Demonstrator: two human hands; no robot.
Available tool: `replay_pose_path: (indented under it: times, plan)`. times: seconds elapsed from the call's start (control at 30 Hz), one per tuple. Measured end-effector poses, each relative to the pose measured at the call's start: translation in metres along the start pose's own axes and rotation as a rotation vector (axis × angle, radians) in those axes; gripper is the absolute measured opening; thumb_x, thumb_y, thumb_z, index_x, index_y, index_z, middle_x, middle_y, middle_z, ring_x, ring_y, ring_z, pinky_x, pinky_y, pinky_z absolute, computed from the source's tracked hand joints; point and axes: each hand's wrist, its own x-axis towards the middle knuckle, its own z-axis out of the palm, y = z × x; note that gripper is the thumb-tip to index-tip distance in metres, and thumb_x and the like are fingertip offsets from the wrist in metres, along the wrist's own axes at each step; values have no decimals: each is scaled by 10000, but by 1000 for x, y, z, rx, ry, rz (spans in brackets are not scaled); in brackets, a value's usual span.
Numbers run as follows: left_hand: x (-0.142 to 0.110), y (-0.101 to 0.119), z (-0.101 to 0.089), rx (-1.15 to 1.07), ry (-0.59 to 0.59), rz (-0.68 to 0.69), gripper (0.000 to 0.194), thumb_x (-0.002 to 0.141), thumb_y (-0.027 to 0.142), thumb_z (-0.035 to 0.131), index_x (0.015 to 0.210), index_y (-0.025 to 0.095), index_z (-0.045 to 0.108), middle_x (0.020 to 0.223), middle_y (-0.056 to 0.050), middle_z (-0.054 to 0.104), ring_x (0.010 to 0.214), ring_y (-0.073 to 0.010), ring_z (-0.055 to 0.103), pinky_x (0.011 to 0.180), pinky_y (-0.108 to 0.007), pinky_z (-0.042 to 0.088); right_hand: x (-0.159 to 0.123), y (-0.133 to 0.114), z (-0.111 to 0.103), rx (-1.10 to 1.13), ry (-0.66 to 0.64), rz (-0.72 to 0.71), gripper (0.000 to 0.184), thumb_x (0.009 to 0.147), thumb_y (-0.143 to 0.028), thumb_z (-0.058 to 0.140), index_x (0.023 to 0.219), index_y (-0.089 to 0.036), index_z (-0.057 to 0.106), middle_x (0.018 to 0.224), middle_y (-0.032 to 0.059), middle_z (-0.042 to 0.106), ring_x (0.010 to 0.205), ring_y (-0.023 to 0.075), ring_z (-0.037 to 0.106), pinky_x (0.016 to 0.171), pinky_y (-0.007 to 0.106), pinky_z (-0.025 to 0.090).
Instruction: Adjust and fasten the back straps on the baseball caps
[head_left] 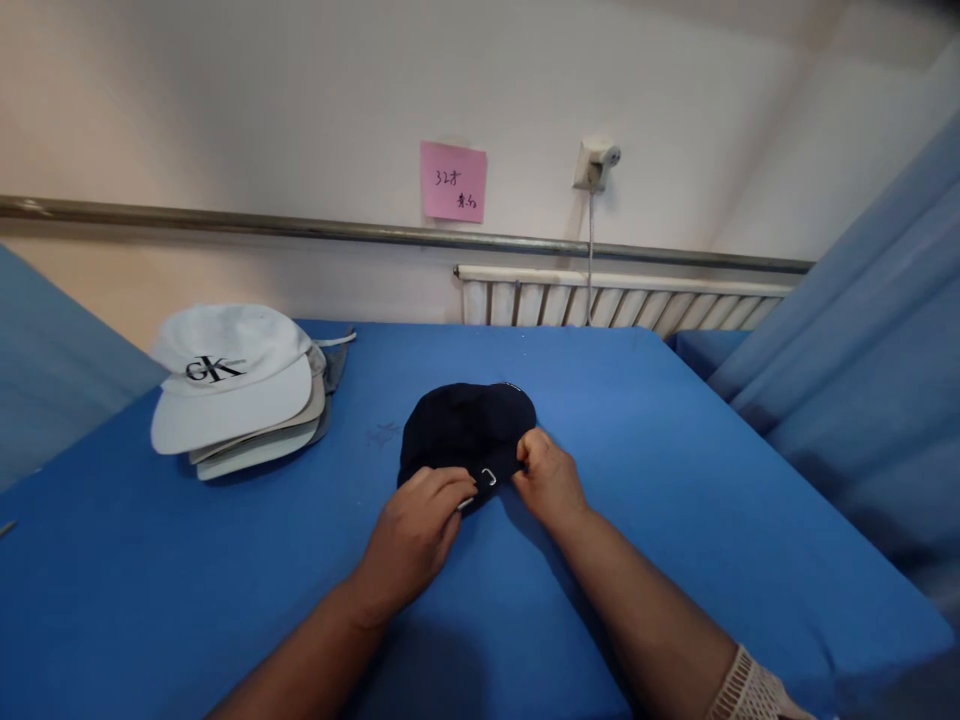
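Observation:
A dark navy cap [465,425] lies on the blue table [675,480], its back strap with a small metal buckle [488,477] turned toward me. My left hand [416,530] is closed, its fingers pinching the strap just left of the buckle. My right hand [547,475] is closed too, gripping the cap's rear edge on the right of the buckle. Both forearms reach in from the bottom of the view.
A stack of light caps [240,395], the top one white with black letters, sits at the table's far left. Behind are a wall with a pink note [453,181], a rail, a socket and a radiator [622,300]. Blue cloth [870,340] hangs at right.

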Motion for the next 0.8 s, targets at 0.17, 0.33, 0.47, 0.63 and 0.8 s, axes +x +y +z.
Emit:
replay_pose_path:
  times: [0.17, 0.33, 0.47, 0.63, 0.8]
  plan:
    - [2, 4, 0, -167, -195, -20, 254, 881, 167, 525, 1073, 261, 661, 1194, -53, 660, 1116, -230, 578, 982, -402, 445, -1, 23, 1, -59, -32, 43, 318, 646, 49, 411, 807, -210, 502, 804, 15, 529, 667, 148, 478, 621, 264, 359]
    - [2, -11, 3, -171, 1, -199, 196, 895, 227, 515, 1029, 233, 659, 1075, -61, 695, 1028, -225, 625, 936, -386, 474, -3, 27, -8, 54, 9, 38, 307, 706, 39, 431, 850, -204, 551, 852, 32, 572, 767, 163, 554, 714, 280, 425]
    - [1, -20, 6, -172, 100, -279, 175, 871, 243, 540, 989, 223, 667, 1038, -55, 708, 997, -223, 646, 917, -372, 486, -6, 9, -9, 206, -113, -82, 290, 780, -18, 483, 971, -203, 599, 933, 34, 599, 823, 156, 576, 758, 284, 455]
    - [2, -25, 6, -202, 223, -357, 205, 881, 286, 521, 986, 217, 684, 1007, -40, 720, 937, -209, 669, 840, -341, 517, -11, -8, -9, 92, -316, -142, 188, 783, -144, 634, 958, -214, 630, 951, 29, 590, 872, 169, 564, 767, 288, 440]
    - [0, -35, 6, -60, 263, -343, 205, 891, 281, 517, 1003, 207, 673, 1005, -47, 713, 867, -204, 669, 784, -342, 530, -9, -8, -12, 81, -296, -77, 161, 869, -227, 576, 717, -189, 541, 795, -11, 542, 667, 104, 503, 633, 235, 371]
